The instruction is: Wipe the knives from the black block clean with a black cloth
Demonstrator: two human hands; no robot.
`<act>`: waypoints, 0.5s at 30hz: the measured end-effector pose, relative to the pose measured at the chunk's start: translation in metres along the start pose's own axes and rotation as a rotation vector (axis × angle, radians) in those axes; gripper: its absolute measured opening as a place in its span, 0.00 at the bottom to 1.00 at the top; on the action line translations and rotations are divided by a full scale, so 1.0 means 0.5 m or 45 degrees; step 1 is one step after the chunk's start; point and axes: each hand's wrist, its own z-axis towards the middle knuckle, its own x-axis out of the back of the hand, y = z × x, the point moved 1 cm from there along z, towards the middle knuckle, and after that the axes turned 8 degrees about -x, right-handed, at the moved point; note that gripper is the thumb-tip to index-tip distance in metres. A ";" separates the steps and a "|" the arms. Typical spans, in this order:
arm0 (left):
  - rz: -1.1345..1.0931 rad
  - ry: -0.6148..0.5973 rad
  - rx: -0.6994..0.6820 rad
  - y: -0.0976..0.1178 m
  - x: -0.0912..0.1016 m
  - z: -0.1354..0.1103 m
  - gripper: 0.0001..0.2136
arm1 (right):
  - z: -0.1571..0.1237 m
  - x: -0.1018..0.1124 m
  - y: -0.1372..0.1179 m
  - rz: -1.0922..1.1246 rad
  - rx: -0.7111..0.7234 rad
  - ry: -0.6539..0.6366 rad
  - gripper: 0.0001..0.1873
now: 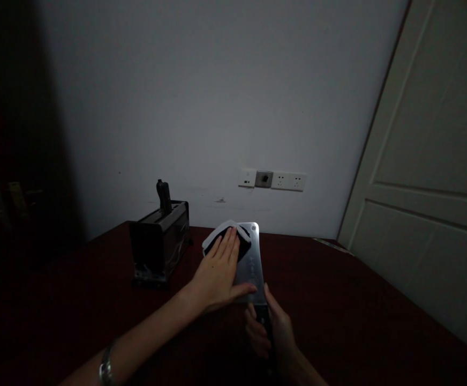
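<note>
A steel cleaver (pixel 253 257) lies flat over the dark red table (pixel 338 300), blade pointing away from me. My right hand (pixel 271 329) is wrapped round its dark handle near the table's front. My left hand (pixel 219 268) lies flat, fingers stretched out, pressing a dark cloth with a white edge (pixel 217 236) against the blade's left side. A bracelet (pixel 105 367) is on my left wrist.
A dark metal knife block (pixel 159 244) stands left of the cleaver with one black knife handle (pixel 164 195) sticking up. Wall sockets (pixel 271 180) sit on the white wall behind. A pale door (pixel 430 187) is at the right. The left side is in deep shadow.
</note>
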 end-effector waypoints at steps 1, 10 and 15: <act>-0.006 -0.007 -0.007 -0.004 -0.001 0.001 0.45 | 0.001 0.000 0.001 -0.006 -0.010 0.003 0.30; -0.262 -0.148 -0.306 0.067 -0.005 -0.008 0.44 | 0.011 0.033 -0.002 -0.055 0.126 0.223 0.30; -0.292 -0.219 -0.291 0.042 0.014 -0.001 0.41 | 0.010 0.032 0.007 -0.019 -0.067 0.126 0.32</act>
